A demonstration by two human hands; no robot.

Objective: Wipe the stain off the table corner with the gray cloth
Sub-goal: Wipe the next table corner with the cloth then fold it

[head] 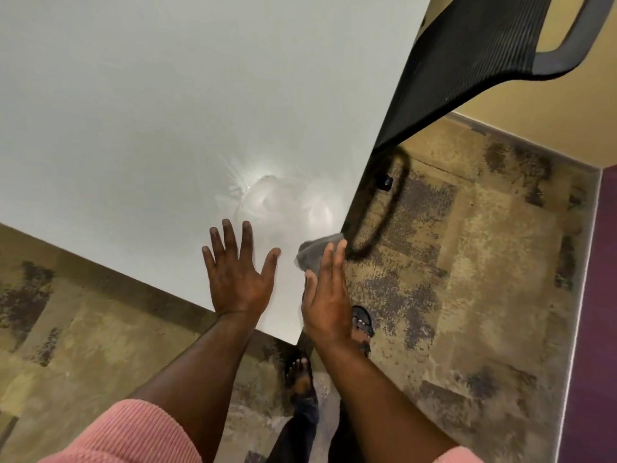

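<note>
A white table (150, 111) fills the upper left, and its near corner points toward me. My left hand (237, 272) lies flat on that corner with the fingers spread and holds nothing. My right hand (329, 295) is at the table's right edge. Its fingers reach over a crumpled gray cloth (315, 253) that sits on the table edge. The palm hides how firmly the cloth is gripped. A shiny smear with glare (267, 198) lies on the tabletop just beyond both hands.
A black mesh office chair (467, 61) stands against the table's right edge, its armrest loop (377, 215) hanging close to the cloth. Patterned carpet (467, 262) spreads below. My sandaled feet (300, 372) stand under the corner. A yellow wall and baseboard run at the right.
</note>
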